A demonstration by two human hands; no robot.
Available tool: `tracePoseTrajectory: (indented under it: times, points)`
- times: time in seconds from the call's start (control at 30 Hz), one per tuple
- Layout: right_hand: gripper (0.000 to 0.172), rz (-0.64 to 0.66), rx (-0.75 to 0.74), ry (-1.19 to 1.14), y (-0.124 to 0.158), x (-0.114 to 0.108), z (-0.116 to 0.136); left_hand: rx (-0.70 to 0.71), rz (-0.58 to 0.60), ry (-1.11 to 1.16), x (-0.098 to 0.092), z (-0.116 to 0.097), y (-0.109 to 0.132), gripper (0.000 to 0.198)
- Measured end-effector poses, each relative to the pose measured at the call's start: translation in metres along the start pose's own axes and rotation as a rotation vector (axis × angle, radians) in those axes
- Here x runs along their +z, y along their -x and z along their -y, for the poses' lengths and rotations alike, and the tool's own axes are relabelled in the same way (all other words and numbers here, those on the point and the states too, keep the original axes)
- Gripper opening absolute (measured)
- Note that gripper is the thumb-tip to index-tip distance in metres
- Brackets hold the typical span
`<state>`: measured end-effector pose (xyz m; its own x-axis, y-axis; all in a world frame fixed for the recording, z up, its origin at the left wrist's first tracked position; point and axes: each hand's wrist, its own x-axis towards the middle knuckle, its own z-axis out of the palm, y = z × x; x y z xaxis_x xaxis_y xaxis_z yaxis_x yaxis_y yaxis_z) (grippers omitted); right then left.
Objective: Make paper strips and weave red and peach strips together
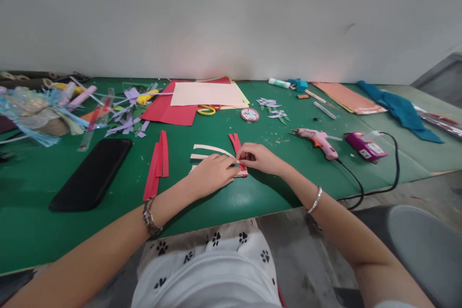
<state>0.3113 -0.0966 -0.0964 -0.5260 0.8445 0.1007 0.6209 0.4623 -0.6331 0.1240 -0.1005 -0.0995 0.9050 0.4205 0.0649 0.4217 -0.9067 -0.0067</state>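
Note:
Red and cream paper strips cross each other in a small weave at the middle of the green table. My left hand (213, 176) lies palm down over the cream strips (209, 148), its fingers spread a little and pressing on them. From the right, my right hand (260, 158) pinches the end of the upper cream strip, thumb and forefinger together, beside the red strips (235, 141). The fingers partly hide the crossing. Loose red strips (158, 166) lie left of my left hand.
A black phone (92, 173) and a clear ruler (90, 130) lie left. Behind are cream sheets (205, 94), yellow scissors (206, 110) and a round pin box (250, 114). A pink glue gun (317, 140) and a purple box (366, 146) with cables lie right.

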Motion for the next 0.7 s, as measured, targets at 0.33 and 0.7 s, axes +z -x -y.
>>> tracePoseTrajectory:
  times: [0.33,0.7]
  points:
    - [0.015,-0.066,-0.067,0.083,0.015,0.0,-0.003,0.048,-0.02,0.057,0.008,0.002,0.003,0.034]
    - [0.015,-0.051,-0.091,0.081,0.017,-0.001,-0.008,0.069,-0.062,0.032,0.01,0.0,0.004,0.032]
